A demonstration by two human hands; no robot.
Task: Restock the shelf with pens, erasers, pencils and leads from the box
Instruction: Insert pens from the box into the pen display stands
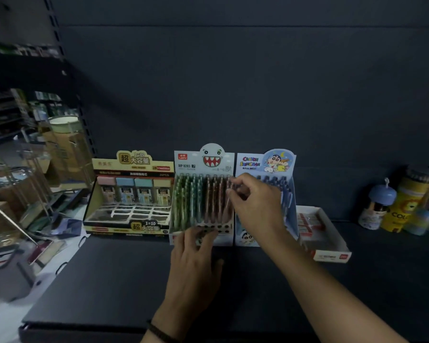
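I've got the dark shelf (124, 280) filling most of my view, its deck running out towards the back panel. Along the back stand three display boxes, side by side and touching. The yellow lead box (131, 167) is on the left, with four lead cases upright in its rear row and open slots in front. The monster-face pencil box (204, 159) sits in the middle, packed with green pencils on its left and pinkish ones on its right, with a few open holes in the front row. The cartoon pen box (255, 162) is just to its right, partly hidden behind the arm. Further right I see a low white eraser tray (332, 253) lying flat, then round tubs of coloured pencils (404, 209), well apart from it.

Left hand (196, 258) now: fingers spread and fairly straight, tips resting on the front lip of the monster-face box. Right hand (254, 201): fingers curled, thumb and forefinger pinching a pink pencil (226, 206) at the box's right-hand column. The pencil stands nearly upright among its neighbours. There's a dark bracelet (160, 333) on the left wrist.
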